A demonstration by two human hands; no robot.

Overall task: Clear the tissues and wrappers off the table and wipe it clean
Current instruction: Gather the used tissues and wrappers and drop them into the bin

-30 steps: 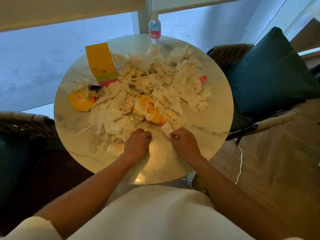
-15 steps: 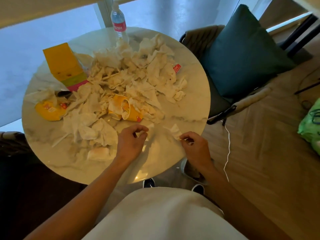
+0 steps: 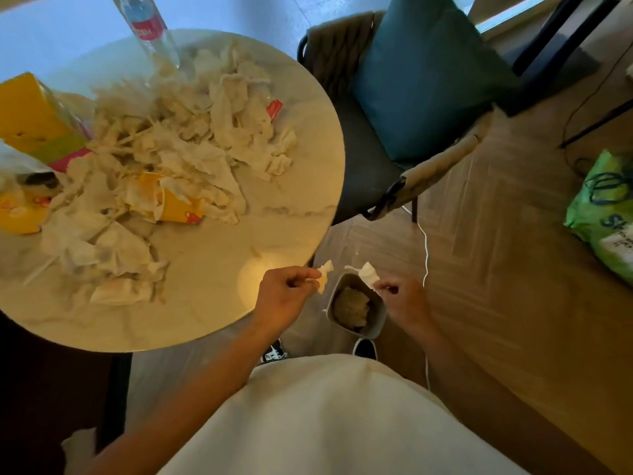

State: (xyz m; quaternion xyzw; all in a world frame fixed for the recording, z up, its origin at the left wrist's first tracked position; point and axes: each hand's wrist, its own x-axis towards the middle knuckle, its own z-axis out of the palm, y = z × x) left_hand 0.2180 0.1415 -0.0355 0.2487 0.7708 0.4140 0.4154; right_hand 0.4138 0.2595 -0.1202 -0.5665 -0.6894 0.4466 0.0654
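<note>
A round marble table (image 3: 281,234) carries a heap of crumpled white tissues (image 3: 191,138) with a yellow wrapper (image 3: 171,204) in the middle and another yellow wrapper (image 3: 17,214) at the left edge. My left hand (image 3: 284,296) pinches a small tissue scrap (image 3: 324,275) just past the table's near right rim. My right hand (image 3: 404,299) pinches a second tissue scrap (image 3: 369,275). Both scraps hang above a small grey bin (image 3: 376,323) on the floor, which holds crumpled tissue.
A yellow tissue box (image 3: 30,118) and a water bottle (image 3: 150,32) stand at the table's far side. A chair with a teal cushion (image 3: 421,80) sits to the right. A white cable (image 3: 425,255) runs over the wooden floor; a green packet (image 3: 603,214) lies far right.
Both hands have lifted a tissue scrap each off the table's near edge and carried them right, over the bin. The view has swung right and down, bringing the bin into sight.
</note>
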